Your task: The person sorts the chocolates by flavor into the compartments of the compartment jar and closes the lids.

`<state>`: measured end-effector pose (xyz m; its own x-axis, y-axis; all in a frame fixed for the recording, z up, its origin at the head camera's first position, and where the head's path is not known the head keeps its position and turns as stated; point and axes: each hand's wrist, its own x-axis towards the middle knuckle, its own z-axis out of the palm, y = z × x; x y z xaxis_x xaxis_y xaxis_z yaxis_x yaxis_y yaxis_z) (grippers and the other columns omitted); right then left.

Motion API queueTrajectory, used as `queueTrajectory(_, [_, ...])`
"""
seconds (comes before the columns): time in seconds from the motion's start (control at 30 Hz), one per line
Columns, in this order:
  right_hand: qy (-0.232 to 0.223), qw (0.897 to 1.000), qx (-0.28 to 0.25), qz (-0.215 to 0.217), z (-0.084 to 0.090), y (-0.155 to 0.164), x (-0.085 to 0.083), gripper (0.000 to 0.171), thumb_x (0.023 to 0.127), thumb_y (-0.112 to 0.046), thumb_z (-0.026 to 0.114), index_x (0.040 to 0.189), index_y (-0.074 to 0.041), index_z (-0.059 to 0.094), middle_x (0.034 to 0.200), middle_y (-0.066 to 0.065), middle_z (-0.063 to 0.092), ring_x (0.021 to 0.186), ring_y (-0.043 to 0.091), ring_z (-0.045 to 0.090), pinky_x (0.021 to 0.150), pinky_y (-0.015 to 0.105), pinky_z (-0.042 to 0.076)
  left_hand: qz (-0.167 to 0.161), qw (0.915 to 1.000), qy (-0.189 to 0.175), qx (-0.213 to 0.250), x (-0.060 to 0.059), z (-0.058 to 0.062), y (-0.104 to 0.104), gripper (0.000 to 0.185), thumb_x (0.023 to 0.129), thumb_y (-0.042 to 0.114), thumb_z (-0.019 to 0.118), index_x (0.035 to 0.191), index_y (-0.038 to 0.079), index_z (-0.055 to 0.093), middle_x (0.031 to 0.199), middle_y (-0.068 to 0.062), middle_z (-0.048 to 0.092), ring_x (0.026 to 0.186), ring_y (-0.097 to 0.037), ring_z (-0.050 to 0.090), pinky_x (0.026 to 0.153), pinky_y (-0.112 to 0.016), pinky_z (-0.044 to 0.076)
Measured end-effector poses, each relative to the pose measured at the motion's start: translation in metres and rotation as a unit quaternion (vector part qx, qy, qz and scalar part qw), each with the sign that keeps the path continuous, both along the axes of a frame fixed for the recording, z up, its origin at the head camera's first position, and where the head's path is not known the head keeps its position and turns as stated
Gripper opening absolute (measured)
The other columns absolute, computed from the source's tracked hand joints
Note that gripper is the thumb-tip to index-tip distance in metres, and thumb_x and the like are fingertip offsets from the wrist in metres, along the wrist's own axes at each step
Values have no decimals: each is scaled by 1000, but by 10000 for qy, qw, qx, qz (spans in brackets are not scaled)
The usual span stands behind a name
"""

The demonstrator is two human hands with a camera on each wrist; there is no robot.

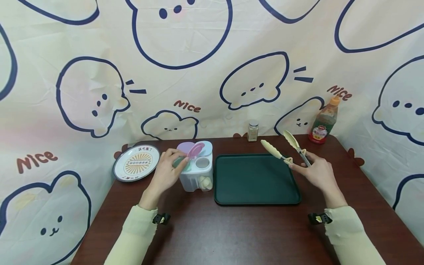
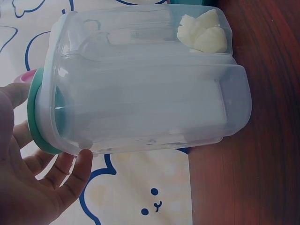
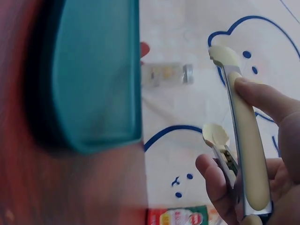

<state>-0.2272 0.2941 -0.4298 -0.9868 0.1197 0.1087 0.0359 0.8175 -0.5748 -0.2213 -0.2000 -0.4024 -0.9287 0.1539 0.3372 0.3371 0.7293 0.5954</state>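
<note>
My left hand [image 1: 167,169] pinches a pink round lid [image 1: 196,150], tilted up beside a round opening in the top of a clear multi-compartment storage container [image 1: 193,181]. White chunks [image 2: 204,33] lie at the bottom of one compartment. In the left wrist view, the other fingers spread beside the container's green lid [image 2: 35,112]. My right hand [image 1: 318,171] grips metal tongs [image 3: 251,154] with cream tips and handle covers. Their arms are spread apart over the right part of a dark green tray [image 1: 256,180], with nothing between the tips.
A white plate [image 1: 137,163] with a printed sunburst leans at the left, near the container. At the back stand a small glass shaker jar [image 1: 253,131] and a sauce bottle with orange cap [image 1: 322,123]. A patterned cloth [image 1: 198,88] hangs behind the brown table [image 1: 212,235].
</note>
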Motion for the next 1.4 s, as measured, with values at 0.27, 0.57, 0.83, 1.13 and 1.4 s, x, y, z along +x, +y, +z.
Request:
queueTrajectory(0.27, [-51, 9986, 43, -519, -17, 18, -1, 95, 84, -67, 66, 145, 4, 45, 105, 23, 73, 101, 43, 57, 71, 45, 44, -4, 10000, 72, -14, -1, -1, 0, 38, 99, 42, 58, 114, 10, 72, 119, -9, 60, 112, -27, 48, 96, -47, 40])
queueTrajectory(0.57, [-181, 9959, 146, -872, -31, 38, 0, 100, 83, -69, 64, 145, 6, 43, 111, 28, 70, 108, 52, 55, 91, 64, 40, 63, 9996, 281, -55, -2, -3, 1, 35, 98, 39, 61, 112, 9, 73, 118, -9, 61, 111, -28, 50, 95, -46, 40])
queueTrajectory(0.83, [-369, 9938, 116, -1045, -40, 51, 0, 103, 82, -71, 64, 144, 9, 42, 132, 36, 55, 110, 55, 50, 93, 65, 38, 66, 9998, 192, -71, -2, -3, 0, 36, 98, 41, 60, 113, 10, 73, 118, -9, 61, 111, -27, 49, 95, -45, 40])
queueTrajectory(1.13, [-832, 9909, 262, -1024, -44, 59, 1, 107, 82, -72, 62, 145, 11, 38, 137, 41, 47, 112, 58, 46, 91, 65, 40, 67, 10000, -22, -60, -2, -1, 0, 40, 99, 45, 58, 115, 11, 72, 120, -8, 60, 114, -27, 48, 97, -47, 40])
queueTrajectory(1.4, [-1090, 9881, 383, -1013, -42, 62, 0, 108, 81, -72, 63, 143, 13, 39, 132, 40, 49, 109, 55, 50, 83, 61, 45, 65, 10000, -17, -51, -1, -1, 0, 40, 99, 45, 58, 114, 11, 72, 120, -8, 60, 114, -27, 48, 97, -47, 40])
